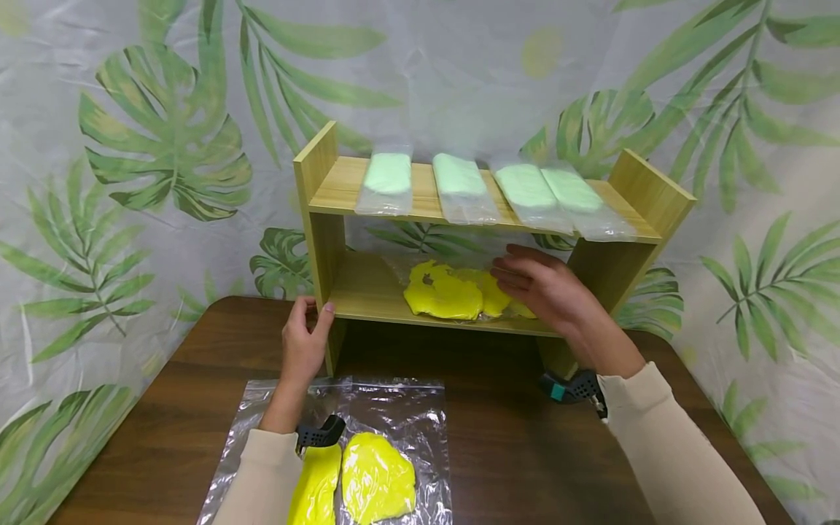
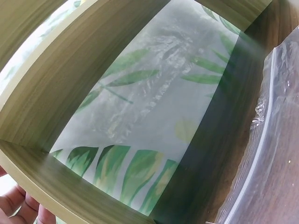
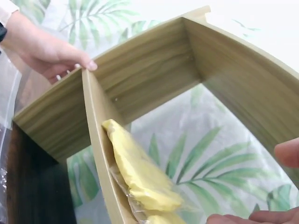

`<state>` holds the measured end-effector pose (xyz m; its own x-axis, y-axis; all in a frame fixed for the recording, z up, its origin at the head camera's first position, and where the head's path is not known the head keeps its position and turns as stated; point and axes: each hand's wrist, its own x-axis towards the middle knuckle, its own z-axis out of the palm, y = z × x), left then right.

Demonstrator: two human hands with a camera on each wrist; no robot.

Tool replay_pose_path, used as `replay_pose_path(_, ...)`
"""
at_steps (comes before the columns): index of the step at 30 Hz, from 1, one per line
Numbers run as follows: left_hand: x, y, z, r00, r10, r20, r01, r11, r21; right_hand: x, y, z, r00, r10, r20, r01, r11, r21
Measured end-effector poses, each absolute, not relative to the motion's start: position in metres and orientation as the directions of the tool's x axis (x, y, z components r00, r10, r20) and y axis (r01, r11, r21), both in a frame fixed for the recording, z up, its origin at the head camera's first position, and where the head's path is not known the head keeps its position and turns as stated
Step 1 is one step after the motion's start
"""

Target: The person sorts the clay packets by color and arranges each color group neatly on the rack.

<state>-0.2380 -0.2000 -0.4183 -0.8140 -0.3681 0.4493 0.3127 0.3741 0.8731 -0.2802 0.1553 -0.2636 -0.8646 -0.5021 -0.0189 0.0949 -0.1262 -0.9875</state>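
Observation:
A wooden two-tier shelf (image 1: pixel 357 295) stands on the table. My left hand (image 1: pixel 307 337) grips its left side panel, thumb on the front edge and fingers behind the outer face; these fingers (image 2: pixel 23 205) also show in the left wrist view. Bags of yellow clay-like stuff (image 1: pixel 446 292) lie on the lower board, overlapping one another toward the right. Over the right end of these bags is my right hand (image 1: pixel 541 288), its fingers extended and nothing held. In the right wrist view, the yellow bag (image 3: pixel 140 172) lies left of the right fingertips (image 3: pixel 287 151).
Several clear bags of pale green stuff (image 1: pixel 387 175) lie on the top board, their ends hanging over its front edge. A large zip bag (image 1: pixel 420 415) with two flattened yellow pieces (image 1: pixel 377 477) lies on the brown table (image 1: pixel 525 452) under my left forearm. A leaf-print cloth (image 1: pixel 459 73) hangs behind.

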Motion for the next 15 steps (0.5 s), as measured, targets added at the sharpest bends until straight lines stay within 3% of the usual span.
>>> replay_pose_path(10, -0.238, -0.2, -0.419, -0.815, -0.364, 0.45, 0.315, 0.373, 0.873, -0.255, 0.169, -0.274, -0.876, -0.482, 0.015, 0.055, -0.129, -0.99)
replay_pose_path(15, -0.238, -0.199, -0.418, -0.811, -0.369, 0.454, 0.317, 0.374, 0.871, -0.239, 0.176, -0.284, -0.872, -0.489, 0.031, 0.082, -0.209, -0.975)
